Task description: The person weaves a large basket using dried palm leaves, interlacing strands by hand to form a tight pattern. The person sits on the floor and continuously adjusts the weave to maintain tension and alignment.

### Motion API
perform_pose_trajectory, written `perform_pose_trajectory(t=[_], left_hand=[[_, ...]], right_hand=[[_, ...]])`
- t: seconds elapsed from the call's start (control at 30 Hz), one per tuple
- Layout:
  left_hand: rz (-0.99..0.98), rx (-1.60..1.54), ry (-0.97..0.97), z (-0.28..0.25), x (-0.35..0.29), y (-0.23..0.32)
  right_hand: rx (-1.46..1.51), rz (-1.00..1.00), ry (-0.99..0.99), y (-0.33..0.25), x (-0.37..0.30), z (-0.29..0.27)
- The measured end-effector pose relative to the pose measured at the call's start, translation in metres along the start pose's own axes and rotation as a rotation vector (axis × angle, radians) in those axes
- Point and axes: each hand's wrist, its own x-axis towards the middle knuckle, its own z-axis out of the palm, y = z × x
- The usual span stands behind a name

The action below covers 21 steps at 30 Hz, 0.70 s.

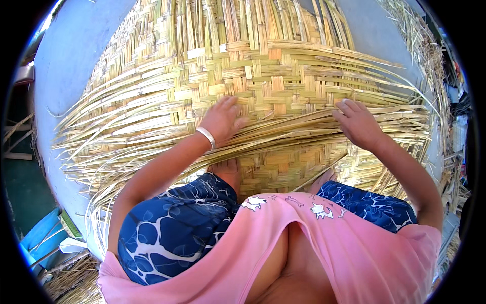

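A large woven mat [277,83] of flat, yellow-green split bamboo strips spreads across the floor in front of me and under my feet. A bundle of loose bamboo strips [288,130] lies crosswise over it, between my hands and my body. My left hand [223,120], with a pale bracelet at the wrist, is over the mat's weave at the bundle's far edge. It is slightly blurred, its thumb apart from its fingers. To the right, my right hand [358,123] wears a ring. Its bent fingers close on bamboo strips at the weave's edge; the fingertips are partly hidden.
Long unwoven strip ends [223,23] run off the mat's far side, and others fan out left and right. A pile of thin fibre scraps [422,50] lies along the right. At lower left stands a blue container [43,235]. My bare foot [228,172] rests on the mat.
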Motion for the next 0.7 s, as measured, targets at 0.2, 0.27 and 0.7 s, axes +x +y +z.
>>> perform_pose_trajectory(t=[0.2,0.27,0.7], left_hand=[[-0.011,-0.127,-0.174,0.000,-0.022,0.039],[0.001,-0.047,-0.126,0.002,-0.023,0.044],[0.066,0.201,-0.009,0.018,-0.032,0.055]], right_hand=[[0.125,0.219,0.059,-0.011,-0.015,0.051],[0.145,0.222,0.050,-0.007,-0.014,0.053],[0.271,0.288,0.002,0.007,-0.017,0.048]])
